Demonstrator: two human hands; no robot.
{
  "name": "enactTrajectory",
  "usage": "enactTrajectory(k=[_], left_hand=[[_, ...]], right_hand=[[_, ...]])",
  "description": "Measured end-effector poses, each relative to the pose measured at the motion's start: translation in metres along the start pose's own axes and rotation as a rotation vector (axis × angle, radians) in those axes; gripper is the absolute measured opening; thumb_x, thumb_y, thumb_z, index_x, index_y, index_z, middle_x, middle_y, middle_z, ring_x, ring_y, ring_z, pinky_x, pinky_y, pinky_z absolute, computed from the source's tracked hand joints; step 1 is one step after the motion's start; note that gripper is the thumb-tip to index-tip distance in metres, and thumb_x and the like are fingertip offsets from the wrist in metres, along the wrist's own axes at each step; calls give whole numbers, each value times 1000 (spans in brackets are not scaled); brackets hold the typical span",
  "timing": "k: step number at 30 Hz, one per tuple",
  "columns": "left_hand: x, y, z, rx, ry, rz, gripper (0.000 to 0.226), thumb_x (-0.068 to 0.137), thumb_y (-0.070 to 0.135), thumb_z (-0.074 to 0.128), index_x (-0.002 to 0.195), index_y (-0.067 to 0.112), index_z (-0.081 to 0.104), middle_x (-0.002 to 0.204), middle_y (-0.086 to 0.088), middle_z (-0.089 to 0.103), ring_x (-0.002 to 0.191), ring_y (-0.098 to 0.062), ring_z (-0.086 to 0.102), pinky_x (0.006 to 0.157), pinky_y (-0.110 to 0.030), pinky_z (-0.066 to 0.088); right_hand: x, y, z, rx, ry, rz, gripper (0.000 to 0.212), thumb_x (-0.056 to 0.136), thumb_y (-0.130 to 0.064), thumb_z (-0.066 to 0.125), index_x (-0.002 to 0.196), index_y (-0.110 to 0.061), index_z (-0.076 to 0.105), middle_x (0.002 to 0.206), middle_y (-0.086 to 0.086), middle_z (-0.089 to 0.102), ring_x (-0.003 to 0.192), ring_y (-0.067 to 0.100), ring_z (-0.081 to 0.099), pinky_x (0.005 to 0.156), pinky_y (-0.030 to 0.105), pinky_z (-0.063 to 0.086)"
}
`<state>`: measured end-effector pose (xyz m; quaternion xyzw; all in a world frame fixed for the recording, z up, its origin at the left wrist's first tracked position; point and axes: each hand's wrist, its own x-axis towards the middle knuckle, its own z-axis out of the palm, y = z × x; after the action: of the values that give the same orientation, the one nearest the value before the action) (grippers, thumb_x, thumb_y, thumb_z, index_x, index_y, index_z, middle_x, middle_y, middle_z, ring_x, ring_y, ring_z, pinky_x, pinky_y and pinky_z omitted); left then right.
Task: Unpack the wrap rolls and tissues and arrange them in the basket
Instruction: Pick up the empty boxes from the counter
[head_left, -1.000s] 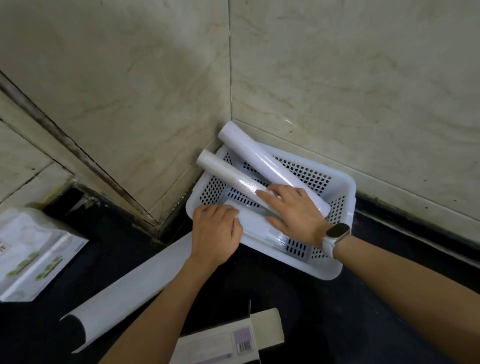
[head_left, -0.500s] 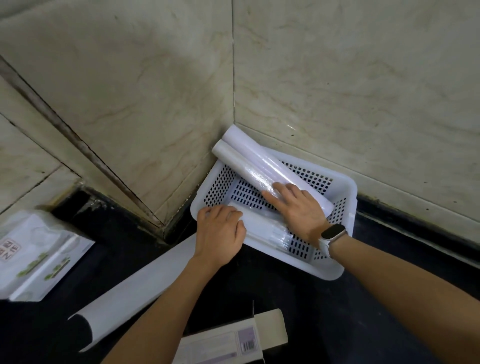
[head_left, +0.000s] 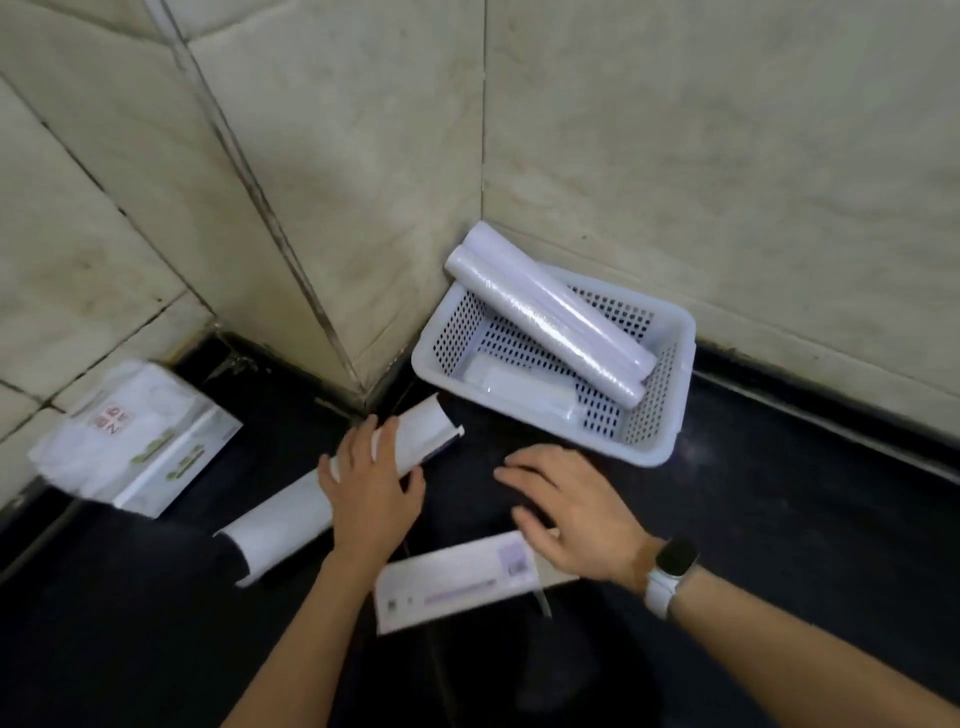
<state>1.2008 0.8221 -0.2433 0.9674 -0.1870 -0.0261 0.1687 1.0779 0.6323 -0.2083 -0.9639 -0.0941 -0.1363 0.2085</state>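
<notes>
Head view: white perforated basket (head_left: 670, 415) sits in the wall corner on the dark floor. Two long wrap rolls (head_left: 545, 322) lie diagonally in it, side by side and touching, upper ends propped over the back-left rim; a shorter roll (head_left: 519, 387) lies flat on the basket floor along the near wall. Film-wrapped and glossy, so probably slick; light, stiff cores. Best taken mid-length with a full wrap of the fingers.

Tissue pack (head_left: 140, 441) is on the floor at far left, well apart from the basket, not yet unpacked. Soft, light, crushable; I'd take it by the short sides.

Long white carton (head_left: 322, 488) lies open-ended on the floor between tissues and basket. Left hand (head_left: 371, 491) rests palm-down on its middle, fingers curled over the top edge; contact, but whether it's actually clamped I can't tell. Thin card will dent under a squeeze.

Right hand (head_left: 571, 512) hovers flat and spread, empty, above the floor just in front of the basket, over the end of a second flat carton (head_left: 457, 582). White-strap watch (head_left: 670, 569) on that wrist.
</notes>
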Motion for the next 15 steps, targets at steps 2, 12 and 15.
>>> enactTrajectory(k=[2, 12, 15], left_hand=[[-10, -25, 0, 94, -168, -124, 75, 83, 37, 58, 144, 22, 17, 153, -12, 18, 139, -32, 14, 109, -62, 6], [-46, -62, -22, -42, -107, -145, 45, 85, 25, 58, 125, 11, 46, 112, -19, 57, 95, -35, 58, 80, -46, 46], [-75, -33, -22, -252, -78, -61, 43, 84, 27, 59, 123, 17, 44, 111, -14, 58, 91, -29, 59, 72, -41, 50]], right_hand=[[-22, -18, 22, 3, -293, 44, 59, 82, -43, 51, 135, -21, 37, 138, 7, 47, 130, 23, 39, 108, 41, 32], [-88, -35, 40, 41, -249, 452, 60, 80, -33, 55, 134, -18, 31, 123, 1, 44, 114, 19, 38, 101, 26, 26], [-136, -50, 25, 220, -33, 680, 57, 77, -33, 62, 127, -27, 36, 110, -10, 42, 102, 7, 36, 92, 25, 35]])
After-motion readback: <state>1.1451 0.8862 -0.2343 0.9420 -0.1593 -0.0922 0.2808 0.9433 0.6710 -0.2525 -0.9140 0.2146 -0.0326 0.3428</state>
